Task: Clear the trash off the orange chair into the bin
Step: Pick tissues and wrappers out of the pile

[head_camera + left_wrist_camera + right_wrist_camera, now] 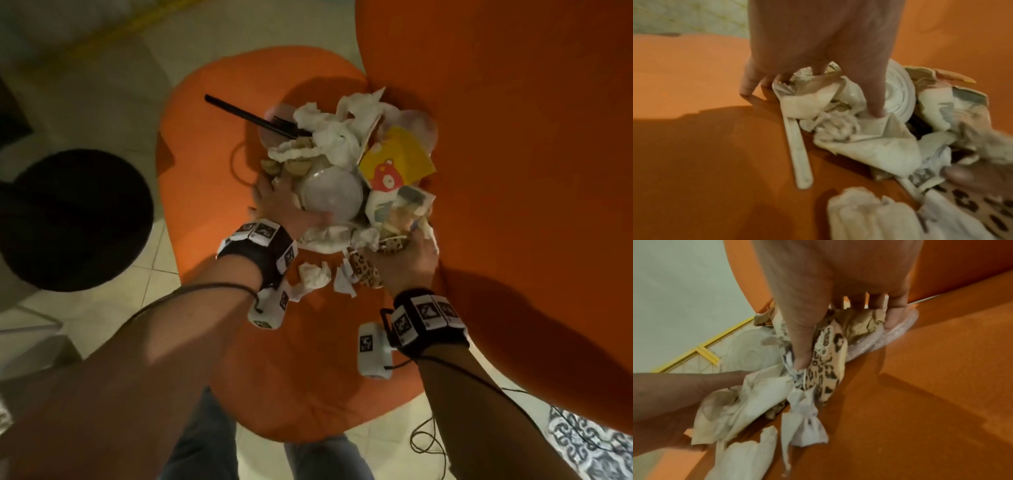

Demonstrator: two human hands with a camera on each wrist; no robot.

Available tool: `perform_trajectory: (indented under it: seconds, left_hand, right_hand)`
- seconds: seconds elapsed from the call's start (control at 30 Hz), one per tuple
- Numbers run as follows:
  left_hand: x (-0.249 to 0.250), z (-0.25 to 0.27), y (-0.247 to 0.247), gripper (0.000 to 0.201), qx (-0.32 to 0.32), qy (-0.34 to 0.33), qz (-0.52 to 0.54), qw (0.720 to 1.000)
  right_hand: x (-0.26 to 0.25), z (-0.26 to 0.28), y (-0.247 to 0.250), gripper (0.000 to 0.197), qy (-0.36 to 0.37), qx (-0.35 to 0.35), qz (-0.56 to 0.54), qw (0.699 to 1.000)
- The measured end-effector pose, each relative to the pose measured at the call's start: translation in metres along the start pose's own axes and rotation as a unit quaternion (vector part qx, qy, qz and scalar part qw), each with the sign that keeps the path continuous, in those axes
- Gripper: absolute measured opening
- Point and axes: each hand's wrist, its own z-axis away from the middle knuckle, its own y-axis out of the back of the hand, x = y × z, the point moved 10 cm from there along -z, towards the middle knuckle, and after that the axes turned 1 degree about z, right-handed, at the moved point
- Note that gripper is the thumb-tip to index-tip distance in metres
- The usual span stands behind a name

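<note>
Crumpled napkins [329, 137], a round clear lid [332, 195] and a black fork [253, 118] lie heaped on the orange chair [205, 171]. The left hand [284, 205], fingers spread wide, presses the heap's left side. The right hand [404, 263] pinches a leopard-print wrapper [828, 363]. The round black bin [75, 219] stands to the left. Only the left wrist view shows a flat white utensil handle [799, 155].

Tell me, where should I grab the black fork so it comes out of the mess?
Pinch the black fork by its long handle, near the bare end, coming in from the far left. That end sticks out clear over the orange chair, while the tines point into the crumpled napkins, so pulling it out handle-first probably should not snag.
</note>
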Motion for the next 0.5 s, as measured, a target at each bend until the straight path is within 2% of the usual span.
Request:
perform_trajectory:
  seconds: [0.1,0.17,0.23,0.33,0.43,0.5]
  left_hand:
    - [0.007,0.003,0.003,0.115,0.040,-0.001,0.012,0.999]
    - [0.011,0.006,0.003,0.103,0.052,-0.004,0.032,0.998]
    - [0.008,0.011,0.001,0.094,0.065,-0.004,0.074,0.995]
    - [-0.011,0.020,0.001,0.102,0.098,0.039,0.205,0.973]
    - [-0.029,0.029,-0.003,0.104,0.115,0.081,0.305,0.942]
    - [-0.040,0.034,-0.004,0.102,0.123,0.101,0.335,0.929]
  right_hand:
    - [-0.004,0.003,0.002,0.082,0.033,0.036,-0.023,0.999]
    - [0.000,0.002,0.003,0.075,0.017,0.023,-0.042,0.999]
    - [0.009,0.000,0.002,0.079,-0.015,-0.002,-0.020,1.000]
    - [0.019,0.004,0.000,0.084,-0.059,-0.036,0.075,0.995]
    - [0.019,0.009,-0.005,0.093,-0.061,-0.061,0.091,0.992]
    - [0.019,0.010,-0.005,0.095,-0.054,-0.052,0.077,0.994]
